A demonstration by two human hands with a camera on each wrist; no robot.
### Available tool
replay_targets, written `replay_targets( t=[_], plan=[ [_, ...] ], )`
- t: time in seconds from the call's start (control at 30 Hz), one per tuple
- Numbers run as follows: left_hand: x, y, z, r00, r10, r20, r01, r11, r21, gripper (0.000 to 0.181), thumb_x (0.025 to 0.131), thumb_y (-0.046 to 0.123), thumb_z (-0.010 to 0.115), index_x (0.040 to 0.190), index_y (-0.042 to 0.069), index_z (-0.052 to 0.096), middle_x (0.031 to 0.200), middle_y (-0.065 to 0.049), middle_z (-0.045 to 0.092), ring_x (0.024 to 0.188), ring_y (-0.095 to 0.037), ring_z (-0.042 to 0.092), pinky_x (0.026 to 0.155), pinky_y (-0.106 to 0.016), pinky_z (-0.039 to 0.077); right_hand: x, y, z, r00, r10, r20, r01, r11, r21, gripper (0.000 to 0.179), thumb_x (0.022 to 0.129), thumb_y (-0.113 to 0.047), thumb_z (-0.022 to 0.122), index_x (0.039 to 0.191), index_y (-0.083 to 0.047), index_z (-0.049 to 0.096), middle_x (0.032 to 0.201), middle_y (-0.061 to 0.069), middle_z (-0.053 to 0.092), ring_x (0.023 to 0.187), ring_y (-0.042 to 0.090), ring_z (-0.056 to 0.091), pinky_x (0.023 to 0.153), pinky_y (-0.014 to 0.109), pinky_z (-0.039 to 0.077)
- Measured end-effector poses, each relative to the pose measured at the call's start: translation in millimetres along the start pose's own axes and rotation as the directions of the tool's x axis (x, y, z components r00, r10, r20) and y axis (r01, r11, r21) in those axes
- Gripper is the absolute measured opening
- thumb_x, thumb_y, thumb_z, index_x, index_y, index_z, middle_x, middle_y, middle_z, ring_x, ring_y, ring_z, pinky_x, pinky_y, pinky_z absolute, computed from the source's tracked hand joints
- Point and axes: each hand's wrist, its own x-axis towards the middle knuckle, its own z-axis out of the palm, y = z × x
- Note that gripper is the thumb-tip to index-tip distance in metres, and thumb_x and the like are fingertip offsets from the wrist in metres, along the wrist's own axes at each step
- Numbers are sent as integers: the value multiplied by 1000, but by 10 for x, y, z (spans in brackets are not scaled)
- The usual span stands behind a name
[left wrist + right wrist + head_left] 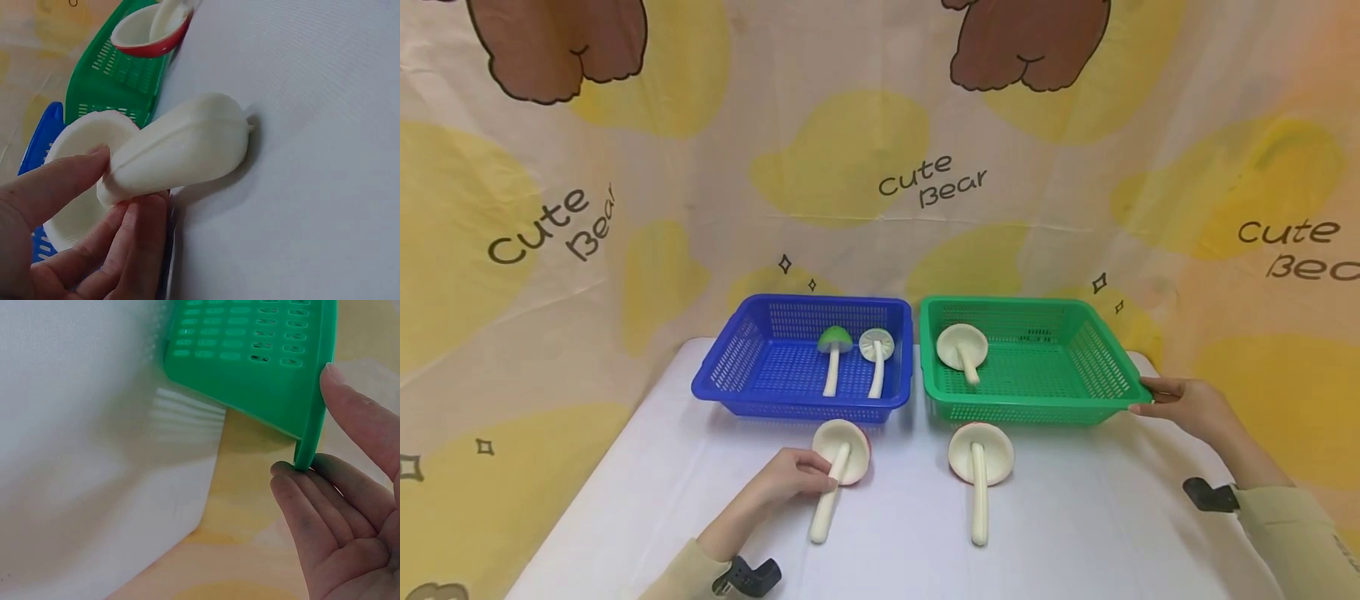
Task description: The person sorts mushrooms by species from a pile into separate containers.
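Note:
My left hand [792, 477] pinches the pale stem of a toy mushroom [824, 510] in front of the blue basket. In the left wrist view the thumb [75, 175] lies on one side of the stem and the fingers on the other; the cap has a pale underside and a red edge. At the right, my right hand [1189, 406] holds the front right corner of the green basket [1022, 408], thumb and fingers about its rim [322, 412]. A second red-edged mushroom [980, 496] lies on the table before the green basket.
The blue basket [805, 400] stands left of the green one, holding a green-capped mushroom [832, 367] and a small white one [877, 367]. Another pale mushroom [964, 346] lies inside the green basket. Behind the white table [910, 533] hangs a printed cloth [850, 158].

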Motion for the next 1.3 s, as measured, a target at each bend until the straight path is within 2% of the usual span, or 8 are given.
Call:
replay_targets(
  t=[0.17,0.37,0.7,1.0,1.3],
  plan=[
    [17,-18,26,1000,-4,-7,3,1000,-27,33,73,16,79,98,-3,66,82,-6,73,74,-10,65,69,-24,55,6,0,-1,1000,2,-1,-2,1000,1,82,82,-47,70,135,10,43,122,32,57,117,55,43,86,66,44],
    [-3,27,35,1000,3,4,-3,999,-50,33,74,17,79,97,-3,66,83,-7,73,75,-11,66,71,-28,58,3,1,-7,1000,0,1,0,1000,-16,82,82,-47,70,135,9,43,121,32,57,117,56,42,85,66,44],
    [-72,175,52,994,50,96,-39,993,-111,36,74,17,79,101,-4,65,87,-9,73,80,-15,69,76,-34,59,7,-3,-18,1000,0,-7,0,1000,-21,82,81,-47,71,135,9,44,119,31,59,117,55,43,85,64,45],
    [-95,401,138,977,118,175,-92,984,-151,33,76,12,77,101,-6,65,88,-10,73,81,-15,69,75,-33,59,5,16,1,1000,-9,-11,8,1000,-30,81,81,-47,71,134,9,45,117,30,61,115,54,46,84,63,46],
    [11,713,220,962,184,202,-161,979,-127,34,77,13,77,103,-6,65,89,-12,73,81,-16,69,75,-34,60,14,14,-11,1000,3,-10,-3,999,-39,83,80,-49,71,135,7,45,120,31,59,114,54,45,83,63,46]
  ],
)
